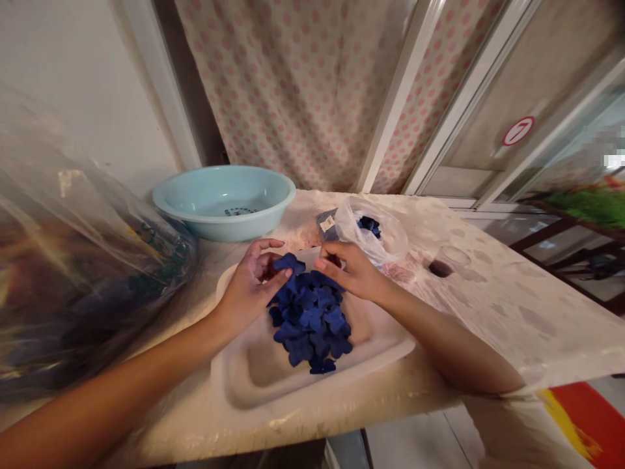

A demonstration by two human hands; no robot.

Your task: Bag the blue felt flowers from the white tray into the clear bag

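My left hand point(261, 273) pinches a dark blue fabric flower petal point(290, 262) between thumb and fingers, just above a heap of the same kind. The heap of blue petals point(312, 319) lies in a shallow white tray point(254, 397). To the right, my right hand point(349, 267) hovers over the far side of the heap. Its thumb and forefinger are brought together, and whether anything small sits between them I cannot make out.
A light blue basin point(219, 221) stands at the back left. Behind the tray lies a clear plastic bag point(390, 231) with dark blue pieces inside. A small cup of dark liquid point(442, 266) is farther right. A large plastic bag point(97, 260) bulges at the left.
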